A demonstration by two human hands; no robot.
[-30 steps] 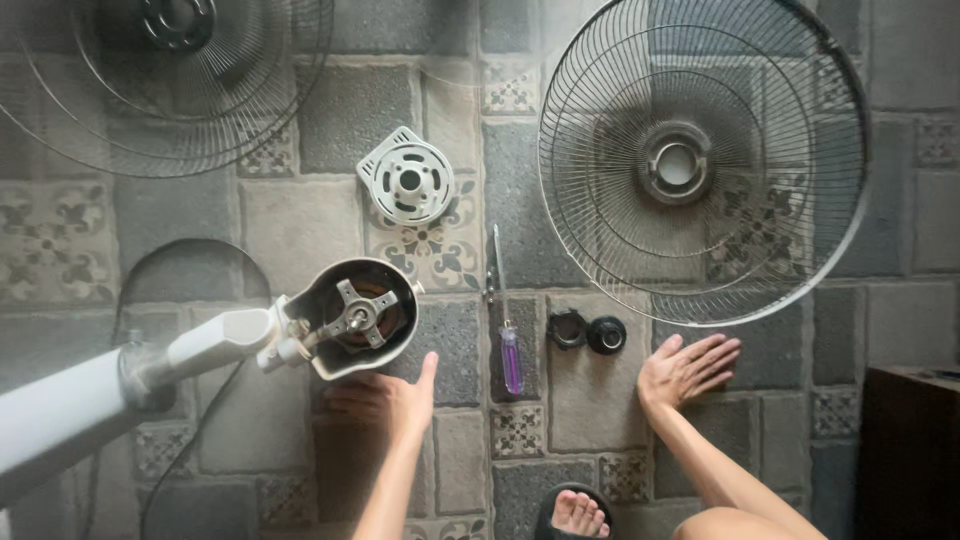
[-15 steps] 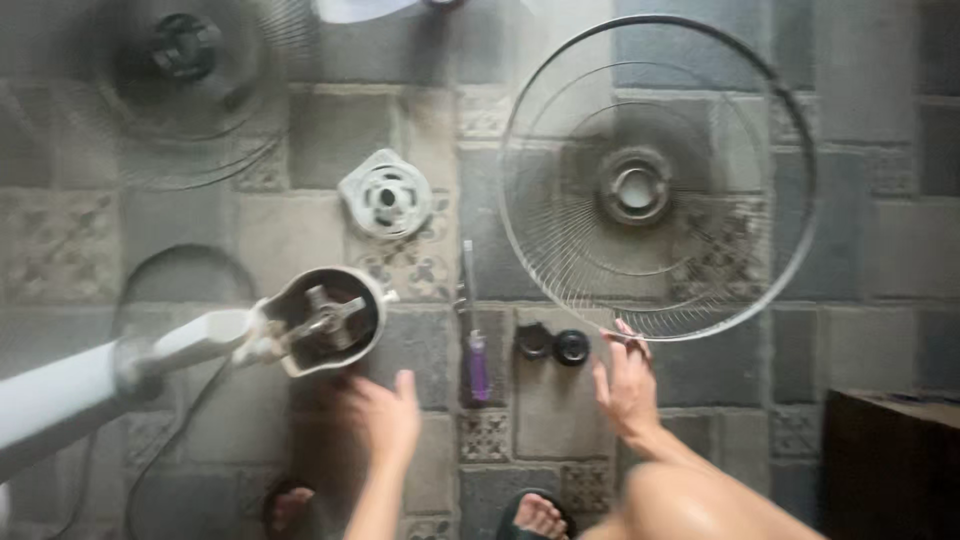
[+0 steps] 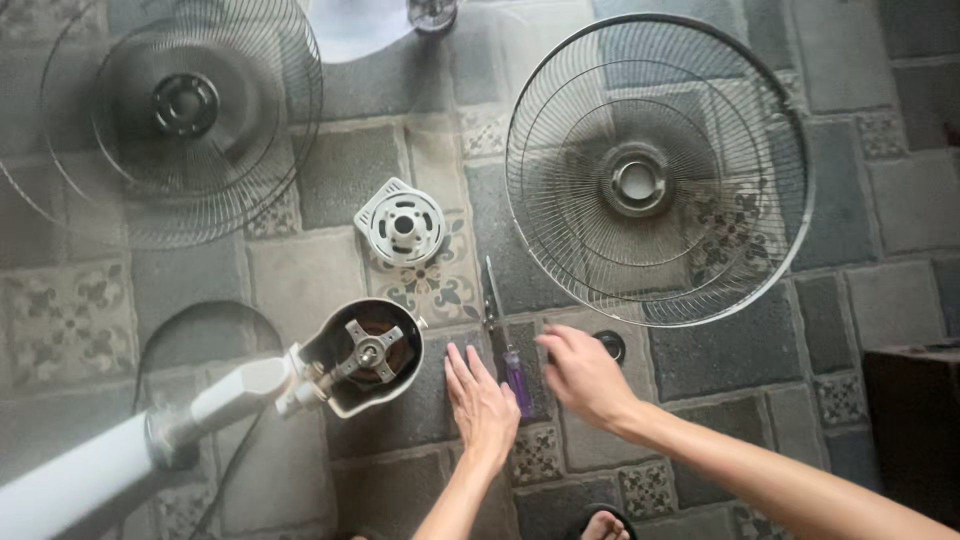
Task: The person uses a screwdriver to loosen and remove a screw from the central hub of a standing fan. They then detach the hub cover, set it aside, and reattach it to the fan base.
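Screwdriver (image 3: 508, 345) on the tiled floor (image 3: 700, 370), long axis running away from the person, purple handle nearest, between both hands. Left hand (image 3: 482, 398) flat, fingers extended, just left of the handle; right hand (image 3: 580, 372) loosely curled, grasping nothing, just right, beside a black cap (image 3: 609, 346)

Grey stone floor tiles (image 3: 700, 370), some carrying a faded dark floral motif on pale ground. Silvery grey wire on both fan grilles, right grille (image 3: 660, 170) and left grille (image 3: 180, 110), in fine radiating spokes. White on the round vented cover (image 3: 402, 225) and the fan stand (image 3: 120, 450). Dark interior with metallic grey centre inside the motor housing (image 3: 365, 355). Purple on the screwdriver handle (image 3: 518, 380). Black on the small round cap (image 3: 610, 346).
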